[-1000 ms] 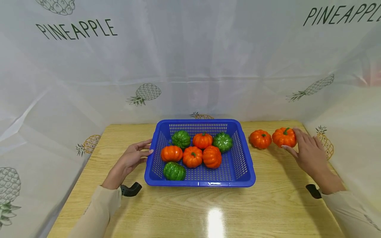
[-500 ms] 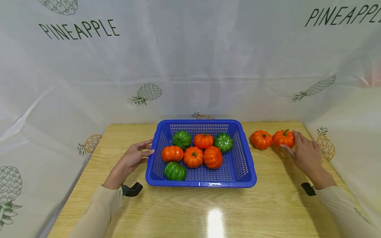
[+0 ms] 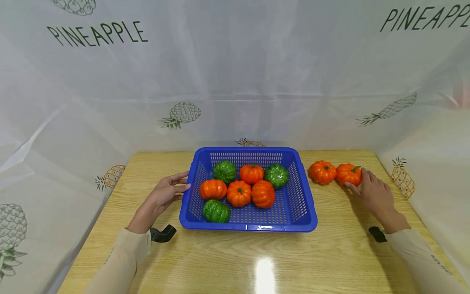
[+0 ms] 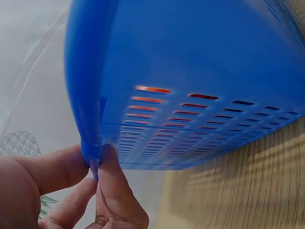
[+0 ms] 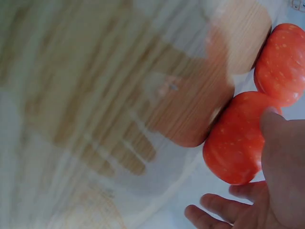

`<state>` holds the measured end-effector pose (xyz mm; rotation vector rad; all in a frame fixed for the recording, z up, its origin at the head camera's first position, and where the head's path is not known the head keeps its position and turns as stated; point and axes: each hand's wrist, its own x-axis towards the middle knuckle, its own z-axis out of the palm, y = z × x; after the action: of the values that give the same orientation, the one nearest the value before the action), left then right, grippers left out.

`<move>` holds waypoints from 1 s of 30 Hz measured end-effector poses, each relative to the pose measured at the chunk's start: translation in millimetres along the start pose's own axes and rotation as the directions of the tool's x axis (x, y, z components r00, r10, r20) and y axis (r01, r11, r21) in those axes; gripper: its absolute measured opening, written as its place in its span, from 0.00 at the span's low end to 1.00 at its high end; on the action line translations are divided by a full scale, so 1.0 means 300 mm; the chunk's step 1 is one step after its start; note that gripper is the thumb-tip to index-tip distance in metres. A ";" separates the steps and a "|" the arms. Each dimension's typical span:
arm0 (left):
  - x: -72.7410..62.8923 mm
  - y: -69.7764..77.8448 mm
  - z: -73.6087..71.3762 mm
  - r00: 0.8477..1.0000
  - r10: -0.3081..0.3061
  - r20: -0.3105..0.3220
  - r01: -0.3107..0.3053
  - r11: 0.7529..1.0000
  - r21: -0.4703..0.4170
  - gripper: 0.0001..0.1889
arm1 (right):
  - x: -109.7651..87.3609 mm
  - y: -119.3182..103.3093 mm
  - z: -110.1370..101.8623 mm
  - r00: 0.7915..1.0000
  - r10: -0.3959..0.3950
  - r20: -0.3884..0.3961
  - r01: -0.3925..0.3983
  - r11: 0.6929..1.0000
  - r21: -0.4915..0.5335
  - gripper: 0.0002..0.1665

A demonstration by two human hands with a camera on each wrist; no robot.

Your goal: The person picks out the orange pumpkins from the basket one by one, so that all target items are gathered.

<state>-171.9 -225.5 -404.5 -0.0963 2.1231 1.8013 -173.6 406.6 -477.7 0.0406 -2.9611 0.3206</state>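
Observation:
On the table's left side, my left hand point(image 3: 167, 194) pinches the rim of a blue plastic basket point(image 3: 242, 227); in the left wrist view, thumb and finger meet on that rim point(image 4: 90, 150). Inside the basket lie several small pumpkins, some orange point(image 3: 238, 194) and some green point(image 3: 216, 211). To the right of it, an orange pumpkin point(image 3: 348, 174) rests on the table, and my right hand point(image 3: 376, 196) grips it from its right side, thumb at the front. The right wrist view shows the thumb on this pumpkin point(image 5: 236, 143). A second orange pumpkin point(image 3: 322, 172) sits beside it, touching or nearly so.
The wooden table point(image 3: 205, 261) ends at a white sheet point(image 3: 257, 81) with pineapple prints, which rises behind and at both sides. A dark wrist device point(image 3: 163, 234) sticks out under the left wrist, another point(image 3: 377, 234) under the right.
My right hand has lowered the orange pumpkin onto the table and shifted slightly left, bringing it closer to the second pumpkin. The left hand and basket have stayed in place.

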 end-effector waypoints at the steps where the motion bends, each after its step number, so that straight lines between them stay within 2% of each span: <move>1: 0.000 -0.001 0.000 1.000 -0.001 0.000 0.001 1.000 0.000 0.33 | -0.002 -0.001 -0.001 1.000 0.001 0.006 -0.001 1.000 -0.001 0.50; 8: -0.001 -0.008 -0.003 1.000 0.008 0.012 -0.008 1.000 0.004 0.33 | -0.017 -0.028 -0.046 0.998 0.013 0.055 -0.013 1.000 -0.006 0.53; 12: 0.001 -0.004 -0.002 1.000 0.012 0.017 -0.012 1.000 0.002 0.33 | -0.020 -0.077 -0.100 0.999 -0.020 0.030 0.020 1.000 -0.019 0.54; 15: 0.004 -0.002 -0.002 1.000 0.010 0.016 -0.010 1.000 0.001 0.33 | -0.015 -0.144 -0.153 0.998 -0.059 0.017 0.059 0.998 -0.028 0.54; 20: 0.005 -0.004 -0.003 1.000 0.004 0.009 -0.004 1.000 0.004 0.33 | 0.000 -0.303 -0.238 0.989 -0.141 0.050 0.143 0.989 -0.047 0.54; 25: 0.003 -0.004 -0.002 1.000 0.002 0.008 -0.002 1.000 0.000 0.33 | 0.000 -0.463 -0.277 0.960 -0.278 0.046 0.280 0.957 -0.076 0.53; 30: 0.006 -0.001 0.001 1.000 -0.005 0.004 0.005 1.000 -0.008 0.33 | 0.004 -0.605 -0.289 0.914 -0.405 0.035 0.406 0.907 -0.114 0.53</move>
<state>-173.5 -225.1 -405.5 -0.1002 2.1114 1.8062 -153.1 247.9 -355.7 0.6358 -2.8757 0.0850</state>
